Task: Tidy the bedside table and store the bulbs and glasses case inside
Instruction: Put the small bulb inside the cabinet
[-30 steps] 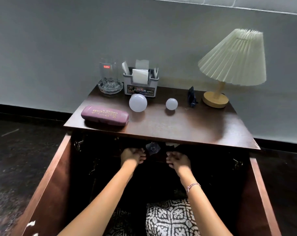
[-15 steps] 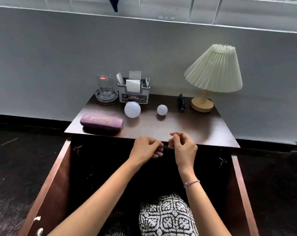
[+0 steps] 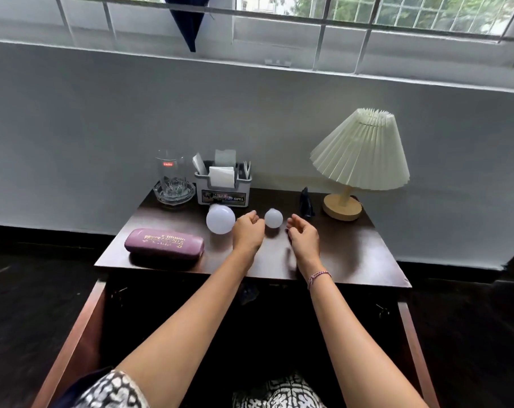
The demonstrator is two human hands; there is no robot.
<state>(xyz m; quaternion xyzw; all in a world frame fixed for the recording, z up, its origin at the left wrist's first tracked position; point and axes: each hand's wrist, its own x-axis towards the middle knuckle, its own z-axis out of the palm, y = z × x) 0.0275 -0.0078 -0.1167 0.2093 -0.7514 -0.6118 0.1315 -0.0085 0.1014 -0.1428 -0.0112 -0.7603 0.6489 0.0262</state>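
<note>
Head view. Small bulb (image 3: 273,218): on bedside table (image 3: 352,260), flanked by left hand (image 3: 247,234), fingers curled, empty, and right hand (image 3: 304,238), fingers loosely parted, empty. Large bulb (image 3: 220,219) and glasses case (image 3: 164,245): left of small bulb. Handling: cup fully, since it probably rolls.

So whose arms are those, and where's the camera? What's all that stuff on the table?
Those are a person's own arms. The camera sits on their head, looking down, so you see what they see. The left hand, fingers curled, and the right hand, loosely open, hover over a dark table on either side of a small bulb. Neither holds anything I can see. Also there: a big bulb, a purple case, a glass, a paper holder and a lamp.
</note>
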